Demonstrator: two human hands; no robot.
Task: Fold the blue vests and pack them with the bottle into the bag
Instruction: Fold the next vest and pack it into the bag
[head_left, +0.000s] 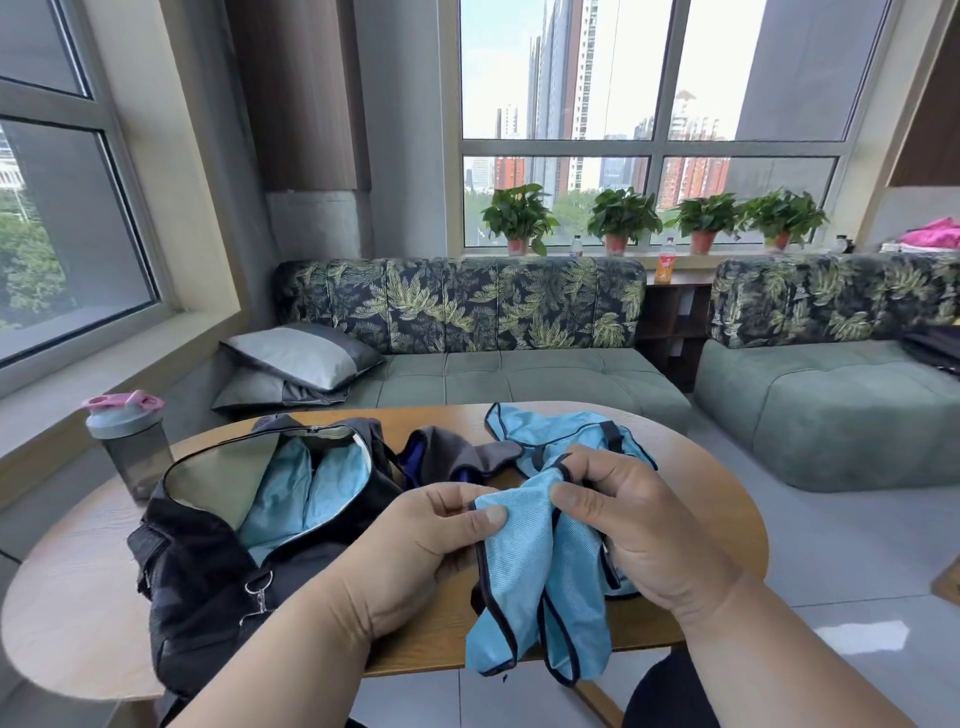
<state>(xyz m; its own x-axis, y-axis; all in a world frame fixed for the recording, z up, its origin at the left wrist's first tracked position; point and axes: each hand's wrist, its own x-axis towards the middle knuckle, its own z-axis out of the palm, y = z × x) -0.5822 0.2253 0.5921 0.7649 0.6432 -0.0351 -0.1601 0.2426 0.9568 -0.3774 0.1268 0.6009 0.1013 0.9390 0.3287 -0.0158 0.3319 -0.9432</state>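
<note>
My left hand (431, 540) and right hand (623, 514) pinch the blue vest's (524, 587) top edge, letting it hang straight for folding. The duffel bag (218, 551) lies unzipped on the bench (717, 519) for loading.

Oval wooden table (696, 467), open black bag (208, 561), shaker bottle (130, 447), blue vest (566, 431)

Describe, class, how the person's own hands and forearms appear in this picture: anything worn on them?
Both the left hand and the right hand are bare, without gloves, rings or a watch. The forearms are bare too; no sleeve shows down to the frame's edge. The fingernails are short and unpainted.
</note>
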